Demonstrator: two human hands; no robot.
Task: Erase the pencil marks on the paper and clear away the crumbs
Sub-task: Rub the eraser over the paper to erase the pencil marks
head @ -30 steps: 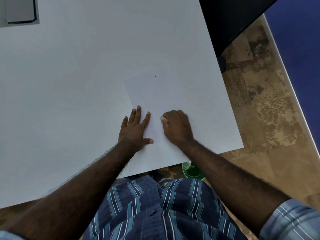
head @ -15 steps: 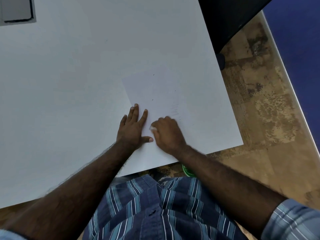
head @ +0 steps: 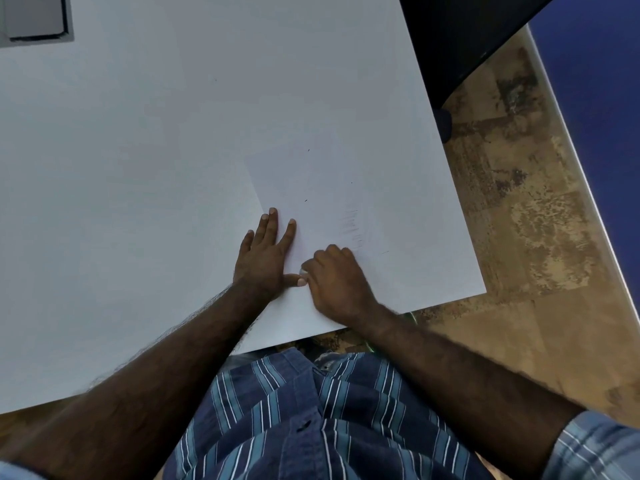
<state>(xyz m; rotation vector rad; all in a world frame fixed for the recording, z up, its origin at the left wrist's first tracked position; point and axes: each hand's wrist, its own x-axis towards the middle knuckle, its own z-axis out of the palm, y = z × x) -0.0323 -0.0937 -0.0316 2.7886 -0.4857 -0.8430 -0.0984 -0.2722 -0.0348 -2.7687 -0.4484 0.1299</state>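
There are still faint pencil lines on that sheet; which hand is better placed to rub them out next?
The right hand, probably: it already grips the small white eraser, and the grey pencil marks lie just beyond its knuckles. The left hand lies flat, pinning the white paper sheet.

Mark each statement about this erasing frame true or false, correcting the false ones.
1. The left hand lies flat on the paper, fingers straight. True.
2. The right hand is open and holds nothing. False: its fingers curl round a small white eraser.
3. Faint pencil marks remain beyond the right hand. True.
4. The paper lies at the table's far left corner. False: it lies near the table's near right corner.
5. The person wears a striped blue shirt. True.
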